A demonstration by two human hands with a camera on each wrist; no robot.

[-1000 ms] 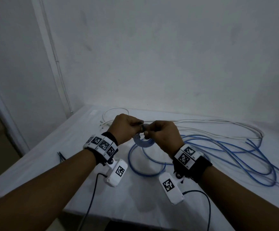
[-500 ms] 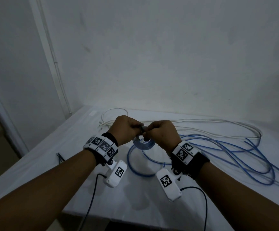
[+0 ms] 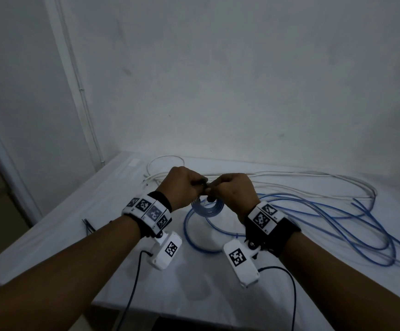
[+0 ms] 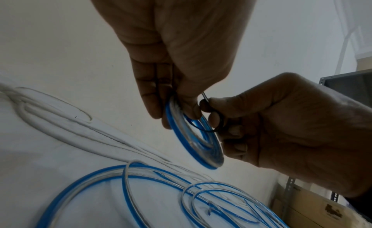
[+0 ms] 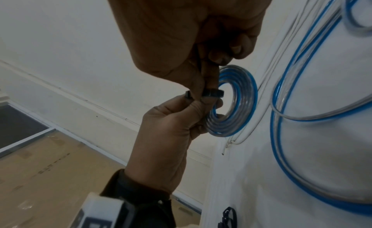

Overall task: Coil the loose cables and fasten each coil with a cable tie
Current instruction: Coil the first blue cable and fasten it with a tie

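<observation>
At centre frame, above the white table (image 3: 194,287), the left hand (image 3: 182,185) pinches the small blue-and-clear cable coil (image 3: 207,207) while the right hand (image 3: 232,192) pinches a thin black cable tie (image 4: 209,128) looped through it, so fastening is underway and, by my judgement, pulling the tail snug comes next.

Dim, bluish, grainy light overall; soft shadows on the table (image 3: 218,295); wide-angle bending at edges, perhaps slight blur.

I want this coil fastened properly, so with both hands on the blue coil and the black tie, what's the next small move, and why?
Probably pull the cable tie tail snug with the right hand. It already loops through the blue coil but sits slack, while the left hand pinches the turns together.
</observation>
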